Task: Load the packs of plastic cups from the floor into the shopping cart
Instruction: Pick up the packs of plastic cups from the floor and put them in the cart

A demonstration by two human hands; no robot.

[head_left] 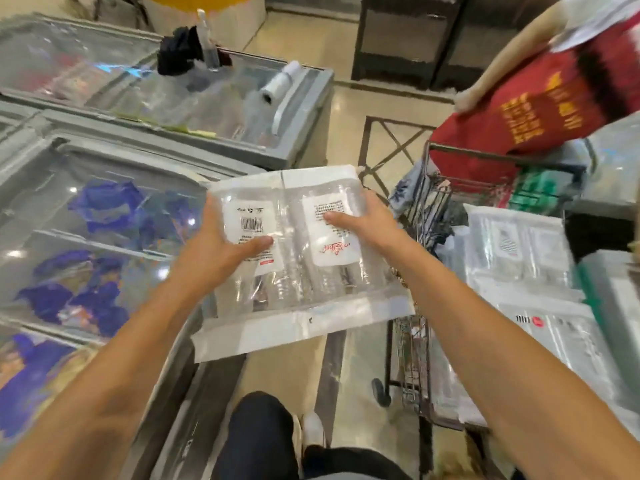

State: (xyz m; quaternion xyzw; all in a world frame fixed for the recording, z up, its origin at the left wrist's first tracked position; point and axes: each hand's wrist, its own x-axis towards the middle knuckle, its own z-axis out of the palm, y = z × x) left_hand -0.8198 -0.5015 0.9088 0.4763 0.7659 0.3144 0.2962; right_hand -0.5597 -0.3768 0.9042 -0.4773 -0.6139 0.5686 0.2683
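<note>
Pack of plastic cups point(298, 258): held flat in the air above the floor point(277, 368), between the freezer chest point(104, 220) on the left and the shopping cart point(420, 216) on the right. It is not yet over the cart.

Left grip point(221, 251): thumb pressed on the top film, fingers curled round the left edge. Right grip point(367, 226): the same on the right edge. The fingers under the pack are hidden.

Cart already holds other packs point(519, 251), which appear stacked up near its rim.

Risks, as judged:
- The film looks slick and loose, and the hold is at the edges only, so the pack may sag or slip during the swing right.
- Set on the high stack, it may slide off.
- A person in red point(536, 109) leans over the far end of the cart, so a bump is possible.
</note>
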